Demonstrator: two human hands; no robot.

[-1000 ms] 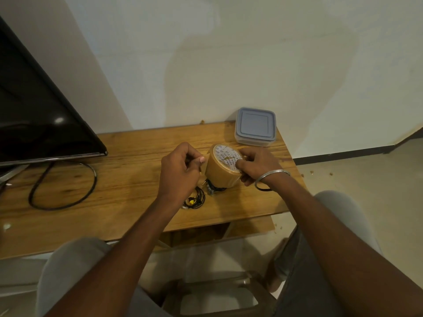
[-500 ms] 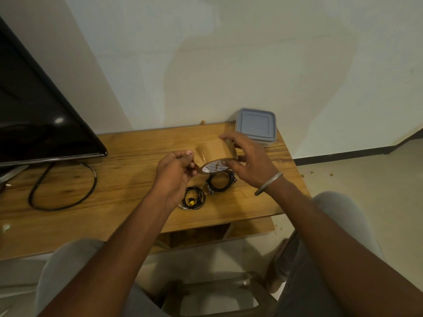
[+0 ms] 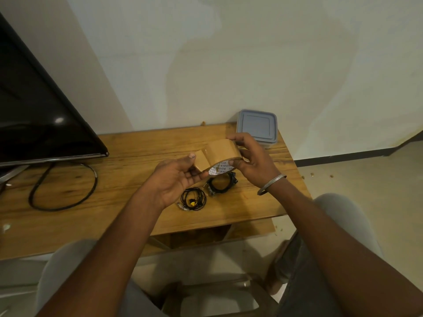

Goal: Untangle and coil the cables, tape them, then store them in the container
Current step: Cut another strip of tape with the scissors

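1. Right hand (image 3: pixel 254 161) grips the brown tape roll (image 3: pixel 220 152), fingers curled over the top, held above the table (image 3: pixel 137 145).
2. Left hand (image 3: pixel 176 179) pinches the roll's free end (image 3: pixel 200 160); only a short tab is lifted.
3. Directly below lie two coils: thin cable (image 3: pixel 193 199) with a yellow plug, thick cable (image 3: pixel 220 184) just beside it. No tape visible on either.
4. Container (image 3: pixel 257 126), lid on, stands at the far right corner.
5. Judgement: coiling looks done and taping is in hand. The next move calls for drawing out a longer strip, tearing it, then wrapping one coil.
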